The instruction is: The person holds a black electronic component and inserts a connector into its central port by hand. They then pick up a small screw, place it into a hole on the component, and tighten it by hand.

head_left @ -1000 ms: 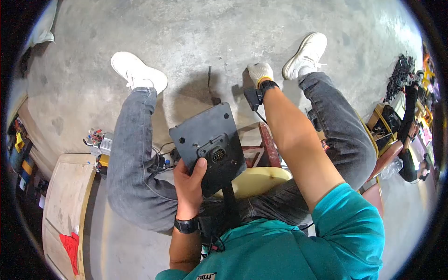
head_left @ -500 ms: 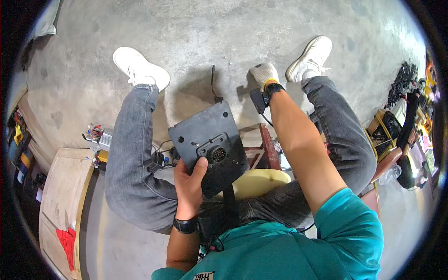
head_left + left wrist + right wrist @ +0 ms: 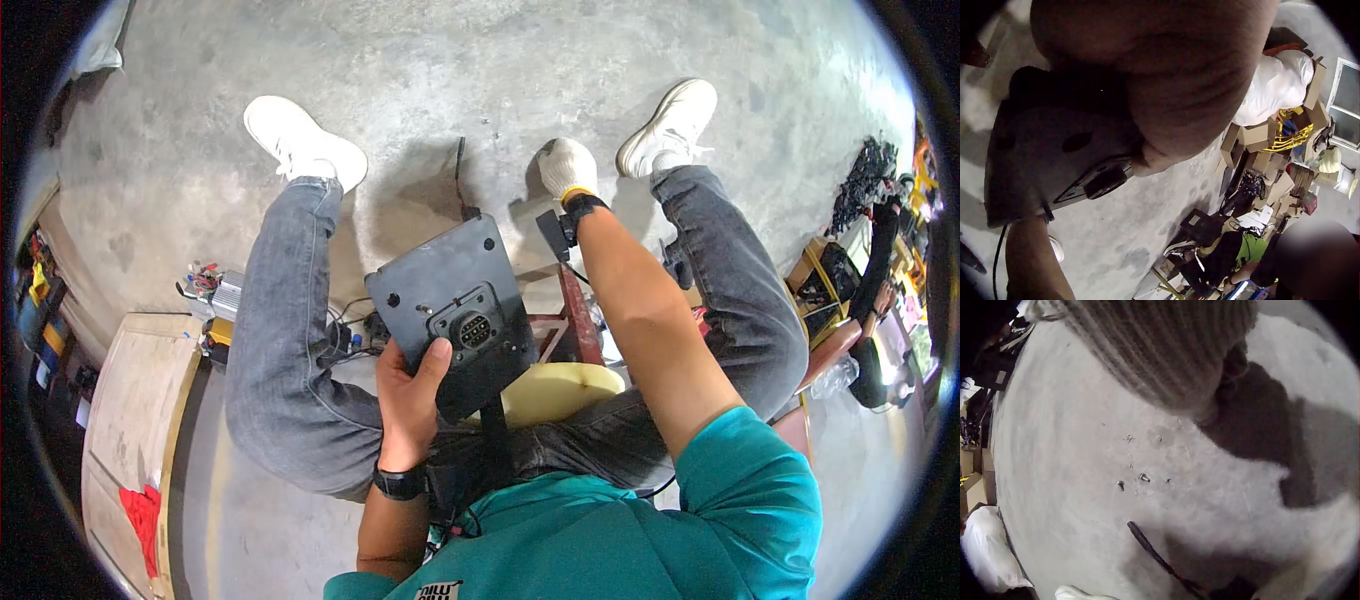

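Note:
My bare left hand (image 3: 408, 410) grips a dark grey panel (image 3: 432, 265) at its lower left edge, thumb on the face and the other fingers hidden behind. A round multi-pin socket (image 3: 474, 332) sits in the panel's face, and a small screw (image 3: 425, 310) stands out beside it. From its far edge a dark cable (image 3: 461, 175) runs out. Forward of the panel, low over the floor, is my right hand (image 3: 567, 168) in a white knitted glove. Its fingertips are hidden beneath it. Near that hand, several loose screws (image 3: 1144, 477) lie on the concrete.
White shoes (image 3: 305, 145) stand either side of the work. Below the panel show a pale yellow round seat (image 3: 560, 392) and a red frame (image 3: 577, 310). A wooden board (image 3: 140, 430) lies left; at the right are boxes (image 3: 822, 285) and another person's arm (image 3: 880, 250).
My gloved right hand has shifted a little to the right and nearer my body. The left hand keeps its grip on the panel, which has hardly moved.

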{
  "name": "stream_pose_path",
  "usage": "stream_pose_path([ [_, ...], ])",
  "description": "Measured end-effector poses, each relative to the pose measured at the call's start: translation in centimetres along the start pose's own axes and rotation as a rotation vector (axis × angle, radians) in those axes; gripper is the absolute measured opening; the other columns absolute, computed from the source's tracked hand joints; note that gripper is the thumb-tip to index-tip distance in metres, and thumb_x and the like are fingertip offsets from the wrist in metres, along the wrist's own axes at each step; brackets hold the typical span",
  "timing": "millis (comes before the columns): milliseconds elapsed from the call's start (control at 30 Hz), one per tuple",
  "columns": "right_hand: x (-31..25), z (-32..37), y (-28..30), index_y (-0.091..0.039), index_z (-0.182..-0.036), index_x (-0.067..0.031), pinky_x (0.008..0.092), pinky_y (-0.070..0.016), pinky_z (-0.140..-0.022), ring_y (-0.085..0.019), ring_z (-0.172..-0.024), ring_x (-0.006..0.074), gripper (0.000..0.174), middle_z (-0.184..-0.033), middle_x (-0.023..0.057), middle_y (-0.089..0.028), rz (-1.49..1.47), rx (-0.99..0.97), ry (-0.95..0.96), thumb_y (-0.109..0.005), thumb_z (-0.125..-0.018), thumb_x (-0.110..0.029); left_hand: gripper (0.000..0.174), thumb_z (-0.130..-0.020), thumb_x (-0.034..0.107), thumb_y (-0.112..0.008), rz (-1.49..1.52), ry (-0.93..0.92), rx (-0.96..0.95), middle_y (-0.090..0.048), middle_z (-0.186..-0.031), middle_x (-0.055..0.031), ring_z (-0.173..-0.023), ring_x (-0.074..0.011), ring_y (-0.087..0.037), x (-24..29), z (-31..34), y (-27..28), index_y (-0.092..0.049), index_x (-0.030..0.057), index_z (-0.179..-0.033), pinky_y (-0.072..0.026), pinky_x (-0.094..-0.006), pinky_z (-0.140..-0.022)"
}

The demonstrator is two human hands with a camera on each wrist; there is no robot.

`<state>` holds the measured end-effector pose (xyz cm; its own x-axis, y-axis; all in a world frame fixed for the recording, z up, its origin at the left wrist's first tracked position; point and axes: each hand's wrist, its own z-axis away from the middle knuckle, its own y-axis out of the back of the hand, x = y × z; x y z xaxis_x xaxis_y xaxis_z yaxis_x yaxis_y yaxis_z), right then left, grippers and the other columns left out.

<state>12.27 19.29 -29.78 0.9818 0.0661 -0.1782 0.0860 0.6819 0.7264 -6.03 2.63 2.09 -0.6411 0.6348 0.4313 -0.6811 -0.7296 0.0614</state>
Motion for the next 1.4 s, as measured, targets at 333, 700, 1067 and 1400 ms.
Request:
stream_pose_path([
  [333, -1.4, 2.6, 7.2, -0.072, -0.084, 0.0022, 0.0422, -0.052, -0.08, -0.066, -0.089, 0.0416, 0.036, -0.087, 0.0277, -0.067, -0.315, 0.082, -0.014, -0.058, -0.078, -0.031, 0.037, -0.091, 0.019, -0.07, 0.007, -0.136, -0.121, -0.066, -0.11, -0.005, -0.096, -0.0115, -0.059, 1.1, 0.7, -0.6, -0.058, -0.0013, -0.12, -0.0454, -0.0278, -0.088],
  [700, -9.2, 23.8, 27.7, -0.067, -0.091, 0.0017, 0.026, -0.0465, -0.063, -0.057, -0.068, 0.0088, 0.028, -0.074, 0.0037, -0.063, -0.823, 0.13, 0.352, -0.067, -0.086, -0.026, 0.03, -0.096, 0.012, -0.061, 0.348, -0.163, -0.681, -0.066, -0.114, -0.0066, -0.099, -0.0146, -0.063, -0.3, 2.7, 0.1, -0.056, 0.0002, -0.123, -0.0515, -0.0319, -0.088],
  [1067, -7.5, 36.1, 21.3, -0.069, -0.095, 0.0011, 0.0283, -0.0504, -0.069, -0.063, -0.073, 0.0118, 0.023, -0.08, 0.0093, -0.069, -0.817, 0.143, 0.464, -0.067, -0.088, -0.021, 0.035, -0.094, 0.011, -0.066, 0.186, -0.467, -0.642, -0.064, -0.119, -0.0052, -0.108, -0.0137, -0.06, -4.9, 5.1, -0.5, -0.055, 0.0028, -0.126, -0.0464, -0.0319, -0.097],
  [1400, -6.1, 38.0, 19.4, -0.07, -0.102, -0.0007, 0.0243, -0.0475, -0.061, -0.058, -0.067, 0.0073, 0.027, -0.08, 0.0029, -0.067, -0.964, 0.045, 0.429, -0.065, -0.092, -0.025, 0.036, -0.094, 0.011, -0.066, 0.185, -0.482, -0.689, -0.065, -0.116, -0.0059, -0.103, -0.015, -0.063, -6.8, 5.2, -0.1, -0.054, 0.0029, -0.126, -0.0514, -0.032, -0.092],
])
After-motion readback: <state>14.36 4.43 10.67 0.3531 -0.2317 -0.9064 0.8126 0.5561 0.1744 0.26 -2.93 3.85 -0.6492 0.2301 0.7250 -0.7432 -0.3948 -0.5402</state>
